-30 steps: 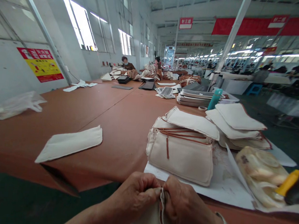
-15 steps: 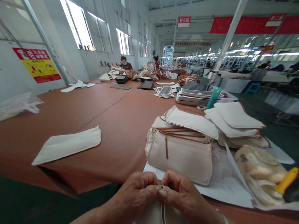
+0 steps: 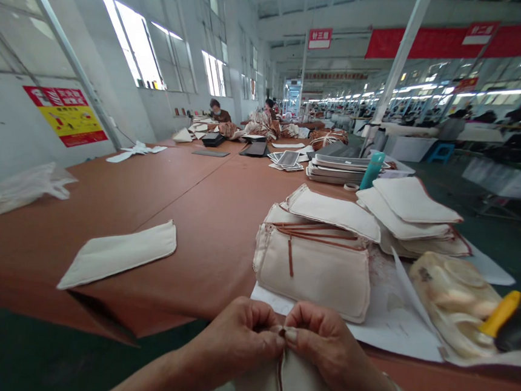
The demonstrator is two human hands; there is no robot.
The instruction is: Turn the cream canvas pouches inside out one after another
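Note:
At the bottom centre, my left hand (image 3: pixel 236 339) and my right hand (image 3: pixel 325 341) pinch the top of a cream canvas pouch (image 3: pixel 286 389) with a brown zipper edge, thumbs pressed together at its upper end. The pouch hangs below the table edge, mostly hidden by my hands. Just beyond them a stack of finished cream pouches (image 3: pixel 315 267) with brown zippers lies on white paper (image 3: pixel 395 320). A bracelet shows on my right wrist.
A flat cream fabric piece (image 3: pixel 118 253) lies on the brown table (image 3: pixel 187 195) to the left. More cream pieces (image 3: pixel 411 215), a teal bottle (image 3: pixel 373 170), grey trays (image 3: pixel 338 169), a yellow-handled tool (image 3: pixel 500 314) and a plastic bag (image 3: pixel 21 187) surround them. Other people sit at the far end.
My hands have shifted slightly lower and closed tighter on the pouch's top; the zipper end that stood between my thumbs is now covered.

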